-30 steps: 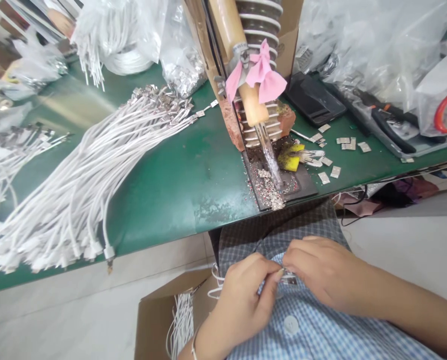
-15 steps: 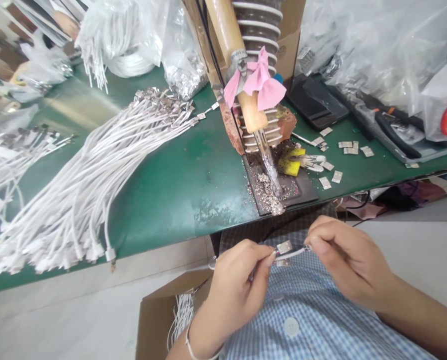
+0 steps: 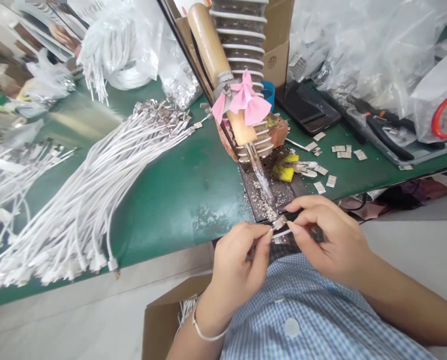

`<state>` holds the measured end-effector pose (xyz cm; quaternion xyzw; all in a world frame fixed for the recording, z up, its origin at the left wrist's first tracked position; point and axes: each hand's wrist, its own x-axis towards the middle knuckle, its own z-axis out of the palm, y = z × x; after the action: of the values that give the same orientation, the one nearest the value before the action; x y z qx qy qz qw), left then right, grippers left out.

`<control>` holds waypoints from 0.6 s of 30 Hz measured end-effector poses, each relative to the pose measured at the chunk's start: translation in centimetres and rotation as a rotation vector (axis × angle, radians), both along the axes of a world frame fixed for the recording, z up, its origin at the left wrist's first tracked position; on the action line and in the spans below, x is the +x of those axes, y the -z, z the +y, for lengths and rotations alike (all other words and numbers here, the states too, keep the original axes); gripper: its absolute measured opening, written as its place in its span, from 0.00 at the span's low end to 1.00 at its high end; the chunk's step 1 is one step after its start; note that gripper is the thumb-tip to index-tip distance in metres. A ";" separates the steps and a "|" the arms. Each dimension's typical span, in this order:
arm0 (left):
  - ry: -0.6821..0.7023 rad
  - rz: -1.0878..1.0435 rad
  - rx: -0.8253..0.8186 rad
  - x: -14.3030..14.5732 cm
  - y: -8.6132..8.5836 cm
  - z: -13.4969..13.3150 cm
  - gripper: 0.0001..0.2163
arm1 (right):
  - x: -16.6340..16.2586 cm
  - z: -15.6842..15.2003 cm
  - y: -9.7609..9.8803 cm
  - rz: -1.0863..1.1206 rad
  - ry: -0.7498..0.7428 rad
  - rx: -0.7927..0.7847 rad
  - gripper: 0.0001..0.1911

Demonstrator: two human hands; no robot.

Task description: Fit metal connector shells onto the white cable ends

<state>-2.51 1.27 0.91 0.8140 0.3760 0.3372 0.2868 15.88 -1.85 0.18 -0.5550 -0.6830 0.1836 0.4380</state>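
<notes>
My left hand (image 3: pixel 242 257) is closed in a pinch on a thin white cable (image 3: pixel 281 234) at the wire end of a metal USB plug (image 3: pixel 279 222). That plug sits between my two hands, just below the tip of a soldering iron (image 3: pixel 259 172); whether they touch I cannot tell. With thumb and a finger, my right hand (image 3: pixel 330 242) pinches the cable on the other side, close to the plug. Its upper finger is stretched toward the iron. The iron slants down in front of a coil-wrapped stand (image 3: pixel 238 37), with pink cloth tied round its handle.
Yellow sponge (image 3: pixel 285 167) and solder crumbs lie on a dark plate (image 3: pixel 294 192). Loose plug shells (image 3: pixel 344 151), a phone (image 3: pixel 309 107) and a tool tray (image 3: pixel 426 155) are at right. A bundle of white cables (image 3: pixel 84 185) covers the left. Below stands a cardboard box (image 3: pixel 159 320).
Both hands have moved up, bringing the USB plug to the soldering iron's tip. My right hand has come in closer to my left, and the view has shifted slightly.
</notes>
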 end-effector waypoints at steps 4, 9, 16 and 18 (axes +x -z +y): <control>-0.020 -0.028 0.022 0.2 0.1 0.5 0.05 | 0.1 0.3 -0.1 -0.014 -0.033 0.015 0.05; -0.038 -0.026 0.020 0.6 0.1 0.8 0.04 | 0.1 0.5 -0.3 -0.050 -0.029 0.066 0.06; -0.038 -0.059 0.033 1.0 0.0 1.0 0.04 | 0.0 0.9 -0.7 -0.078 0.000 0.128 0.07; -0.038 -0.066 0.034 1.0 0.0 1.1 0.04 | 0.0 0.9 -0.8 -0.072 0.000 0.127 0.07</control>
<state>-1.51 2.37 0.88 0.7999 0.3762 0.3755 0.2787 15.91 -0.92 0.96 -0.5323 -0.7084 0.1199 0.4477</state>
